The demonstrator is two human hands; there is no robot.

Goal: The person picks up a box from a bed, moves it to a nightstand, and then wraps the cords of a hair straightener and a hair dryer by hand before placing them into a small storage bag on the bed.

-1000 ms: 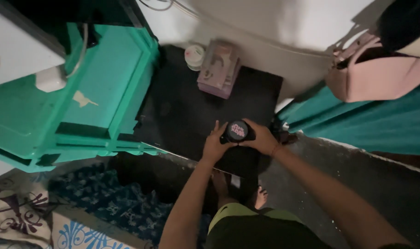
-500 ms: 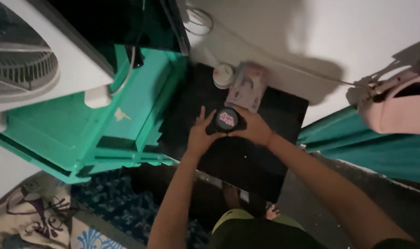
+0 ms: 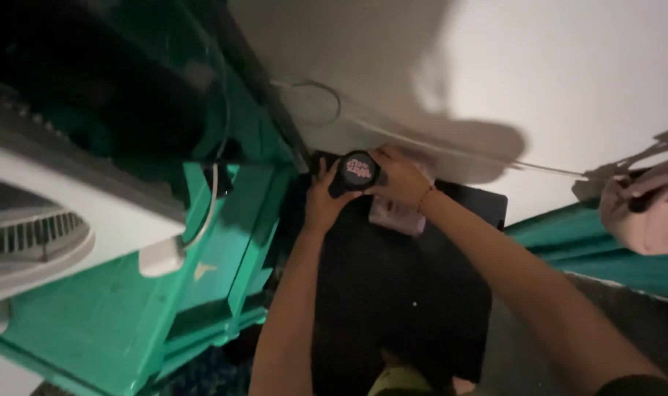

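Grip: both hands are clenched on one small black jar (image 3: 356, 173), and it is up in the air, raised over the far end of the black tabletop (image 3: 407, 293), close to the white wall (image 3: 539, 81).
Left hand (image 3: 324, 199): cups the jar from below and from the left, thumb up along its side, fingers wrapped round the body.
Right hand (image 3: 398, 176): closes on the jar from the right, fingers curled over its far edge; a thin red string sits at the wrist.
Jar: round and dark, its flat end turned to the camera, with a pink and white label (image 3: 357, 169) on that face. I cannot tell whether this end is a lid or the base.
Just behind: a pale pink packet (image 3: 397, 215) lies on the tabletop, partly hidden by the right wrist.
Left side: a teal wooden cabinet (image 3: 224, 249) stands right beside the tabletop, and a white fan (image 3: 48, 227) with a slatted grille leans across its front; a white cable (image 3: 215, 198) hangs down by it.
Right side: a pink bag (image 3: 646, 213) hangs at the frame's edge above a teal ledge (image 3: 591, 253).
Wall: thin wires (image 3: 451, 150) run across it, under a big soft shadow.
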